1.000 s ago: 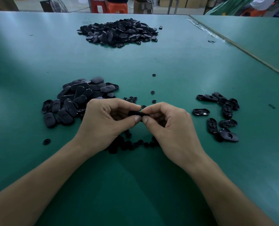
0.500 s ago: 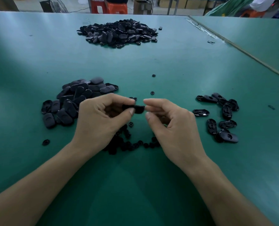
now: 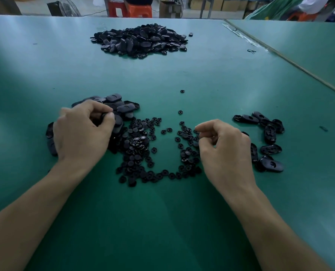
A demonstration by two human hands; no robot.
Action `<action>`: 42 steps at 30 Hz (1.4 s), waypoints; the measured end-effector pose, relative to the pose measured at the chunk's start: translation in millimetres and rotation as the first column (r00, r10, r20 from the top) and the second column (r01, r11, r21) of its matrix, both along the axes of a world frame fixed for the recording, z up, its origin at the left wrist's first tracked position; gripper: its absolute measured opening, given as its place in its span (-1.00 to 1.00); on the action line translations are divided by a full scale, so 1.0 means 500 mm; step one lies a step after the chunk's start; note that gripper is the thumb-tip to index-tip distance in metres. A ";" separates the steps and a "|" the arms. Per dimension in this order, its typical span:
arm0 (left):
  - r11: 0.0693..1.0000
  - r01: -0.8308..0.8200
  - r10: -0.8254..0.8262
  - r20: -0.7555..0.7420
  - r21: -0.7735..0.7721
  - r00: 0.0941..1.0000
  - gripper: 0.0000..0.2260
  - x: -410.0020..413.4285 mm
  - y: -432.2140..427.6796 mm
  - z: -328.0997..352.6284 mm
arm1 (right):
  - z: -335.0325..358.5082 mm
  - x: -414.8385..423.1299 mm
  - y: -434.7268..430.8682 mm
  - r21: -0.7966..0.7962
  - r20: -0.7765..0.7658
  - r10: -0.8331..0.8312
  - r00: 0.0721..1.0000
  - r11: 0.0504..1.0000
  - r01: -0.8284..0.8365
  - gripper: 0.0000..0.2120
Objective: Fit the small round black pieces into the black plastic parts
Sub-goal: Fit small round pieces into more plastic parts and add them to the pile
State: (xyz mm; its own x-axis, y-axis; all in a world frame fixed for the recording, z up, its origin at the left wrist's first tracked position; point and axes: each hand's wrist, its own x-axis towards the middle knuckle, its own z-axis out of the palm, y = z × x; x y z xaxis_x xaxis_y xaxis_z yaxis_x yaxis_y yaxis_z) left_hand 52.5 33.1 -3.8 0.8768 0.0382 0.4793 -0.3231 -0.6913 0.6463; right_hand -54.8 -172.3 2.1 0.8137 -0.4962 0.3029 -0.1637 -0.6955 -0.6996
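My left hand [image 3: 80,132] is over the near-left pile of black oval plastic parts [image 3: 121,106], and its thumb and fingers pinch one oval part [image 3: 105,116] from the pile. My right hand [image 3: 224,151] hangs over the right edge of the scatter of small round black pieces [image 3: 141,145]. Its fingers are curled, with thumb and forefinger tips closed on one small round piece [image 3: 197,131]. A group of oval parts with their hollow sides up [image 3: 268,133] lies right of my right hand, partly hidden behind it.
A large heap of black oval parts [image 3: 141,41] lies far across the green table [image 3: 182,222]. Two stray round pieces [image 3: 182,91] sit beyond the scatter. A seam with a second green table [image 3: 280,57] runs along the right. Stools and boxes stand past the far edge.
Both hands were together at the centre on one oval part. They have since separated: the left went to the near-left pile and took a part, the right dropped to the round pieces, now uncovered.
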 end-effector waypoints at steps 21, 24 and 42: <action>0.910 0.326 -0.399 0.330 0.255 0.855 -0.97 -0.022 -0.017 -0.019 | 0.002 -0.007 -0.032 -0.316 -0.361 -0.167 0.917 0.948 0.049 -0.59; 0.915 0.336 -0.393 0.308 0.223 0.866 -0.98 -0.021 -0.016 -0.020 | 0.000 -0.008 -0.038 -0.319 -0.334 -0.161 0.929 0.947 0.049 -0.58; 0.924 0.357 -0.381 0.265 0.134 0.886 -0.97 -0.026 -0.020 -0.016 | 0.007 -0.001 -0.042 -0.193 0.198 -0.070 0.978 0.975 0.109 -0.72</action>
State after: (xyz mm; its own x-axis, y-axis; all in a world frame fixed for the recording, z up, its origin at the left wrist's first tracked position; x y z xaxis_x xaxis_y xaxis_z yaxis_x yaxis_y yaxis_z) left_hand 39.6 23.1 -12.0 0.6487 -0.3098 0.6951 -0.7244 -0.5315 0.4391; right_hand -55.2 -193.3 5.7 0.6871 -0.4768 0.5483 -0.1096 -0.8140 -0.5705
